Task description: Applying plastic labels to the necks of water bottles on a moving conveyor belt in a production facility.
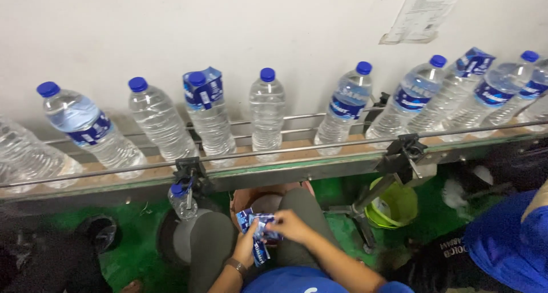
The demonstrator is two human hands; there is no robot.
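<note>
Top: blue garment, a small white mark at its front edge
Sleeves: short, forearms bare
Trousers: dark grey-green, plain, smooth over both knees
Wristband (236, 265): dark strap with a narrow pale edge, on the left wrist
Left hand (246, 248): bare, just above the wristband
Right hand (290, 225): bare, right of the wristband

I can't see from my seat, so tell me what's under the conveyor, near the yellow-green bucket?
The yellow-green bucket sits on the green floor beside a metal support leg. The conveyor rail covers its top rim, so its contents cannot be seen.
</note>
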